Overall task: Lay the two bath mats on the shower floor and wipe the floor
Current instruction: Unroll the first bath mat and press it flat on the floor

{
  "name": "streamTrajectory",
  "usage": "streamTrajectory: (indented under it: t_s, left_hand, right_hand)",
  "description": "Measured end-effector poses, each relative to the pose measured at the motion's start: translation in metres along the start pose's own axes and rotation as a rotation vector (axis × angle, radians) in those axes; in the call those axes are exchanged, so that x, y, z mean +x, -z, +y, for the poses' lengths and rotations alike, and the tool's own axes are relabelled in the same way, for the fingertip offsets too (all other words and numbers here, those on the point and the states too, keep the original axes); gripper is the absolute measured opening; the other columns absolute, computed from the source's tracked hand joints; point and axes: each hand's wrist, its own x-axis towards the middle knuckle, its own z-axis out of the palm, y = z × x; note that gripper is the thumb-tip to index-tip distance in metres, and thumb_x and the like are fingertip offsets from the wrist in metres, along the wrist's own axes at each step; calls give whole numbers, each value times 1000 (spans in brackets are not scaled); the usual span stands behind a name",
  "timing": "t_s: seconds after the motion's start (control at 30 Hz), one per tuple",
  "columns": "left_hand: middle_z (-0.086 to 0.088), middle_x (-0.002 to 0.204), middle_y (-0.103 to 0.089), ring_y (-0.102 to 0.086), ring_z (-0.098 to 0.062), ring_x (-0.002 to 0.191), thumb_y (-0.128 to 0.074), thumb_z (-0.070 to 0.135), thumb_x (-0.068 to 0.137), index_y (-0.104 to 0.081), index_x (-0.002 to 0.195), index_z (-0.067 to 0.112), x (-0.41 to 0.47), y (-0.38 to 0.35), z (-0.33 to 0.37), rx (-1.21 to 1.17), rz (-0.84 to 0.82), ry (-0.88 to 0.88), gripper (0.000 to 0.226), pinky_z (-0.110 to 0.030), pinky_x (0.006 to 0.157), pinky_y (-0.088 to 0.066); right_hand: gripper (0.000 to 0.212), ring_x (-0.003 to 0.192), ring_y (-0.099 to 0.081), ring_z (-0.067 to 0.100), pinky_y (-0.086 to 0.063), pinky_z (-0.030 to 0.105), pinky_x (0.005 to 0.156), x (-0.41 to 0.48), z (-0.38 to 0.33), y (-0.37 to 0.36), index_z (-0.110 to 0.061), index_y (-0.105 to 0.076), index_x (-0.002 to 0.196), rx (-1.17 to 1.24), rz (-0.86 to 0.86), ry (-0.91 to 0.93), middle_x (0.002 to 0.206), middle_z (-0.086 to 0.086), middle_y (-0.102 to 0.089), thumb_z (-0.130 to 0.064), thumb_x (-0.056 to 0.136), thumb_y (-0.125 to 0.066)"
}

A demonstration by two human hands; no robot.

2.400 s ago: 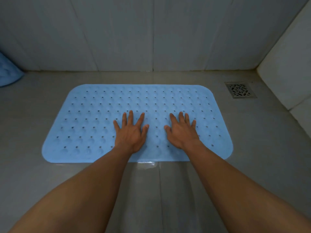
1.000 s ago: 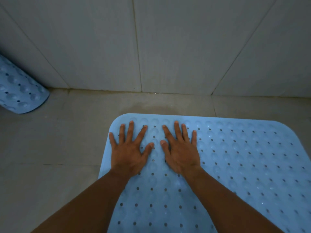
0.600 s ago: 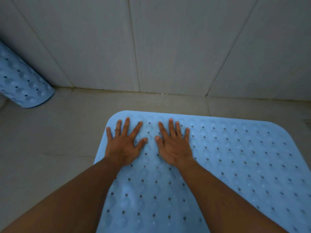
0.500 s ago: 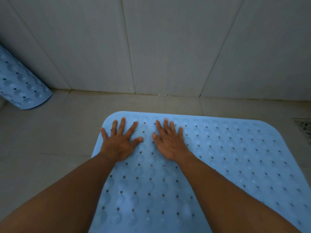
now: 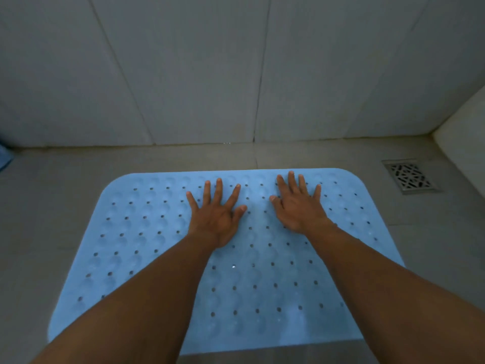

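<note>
While the blue bath mat (image 5: pixel 262 271) lies flat on the shower floor (image 5: pixel 39 219) at frame centre, both hands press it. Left hand (image 5: pixel 217 219) and right hand (image 5: pixel 299 208) rest palms down, fingers spread, apart. Drain grate (image 5: pixel 409 176) at right.

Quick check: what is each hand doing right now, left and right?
Left hand: open, palm flat on the blue bath mat, holding nothing.
Right hand: open, flat on the mat, holding nothing.

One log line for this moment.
left hand: flat on blue mat | right hand: flat on mat | mat: spread on floor | drain: uncovered
</note>
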Motion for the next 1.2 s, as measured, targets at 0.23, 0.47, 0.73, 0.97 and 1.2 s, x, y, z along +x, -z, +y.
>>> streamTrajectory:
  t_s: [0.23,0.47,0.73,0.97,1.2]
  left_hand:
    - [3,165,16,19,-35,149,-4,74,91,11,151,54,19,-15,52,5,-70,63,64,-74,108,11]
    - [6,164,20,22,-33,149,0,82,85,21,146,57,21,-19,53,15,-53,99,70,-73,110,8]
    - [5,163,25,21,-35,149,-1,79,88,23,145,56,23,-16,54,62,-89,104,67,-75,110,3]
    - [5,161,29,25,-34,148,2,78,88,26,144,55,21,-19,54,64,-77,101,65,-73,111,8]
    - [4,163,26,24,-34,148,0,77,89,24,146,54,18,-18,54,51,-65,83,66,-73,110,9]
  right_hand:
    - [68,152,15,26,7,61,118,6,57,-14,-33,6,158,10,-57,-87,167,-2,13,-62,100,-14]
    - [73,152,15,22,10,58,119,9,58,-28,-23,10,158,34,66,-78,167,-2,11,-61,100,-12]
    - [75,151,18,26,10,60,119,10,55,-33,-19,12,158,13,84,-82,166,3,15,-58,96,1]
    - [73,152,17,24,10,57,120,8,57,-37,-20,13,157,6,117,-74,166,3,15,-59,99,-5]
    - [74,151,21,25,13,56,119,7,57,-29,-19,16,157,20,40,-81,165,4,19,-59,100,-9]
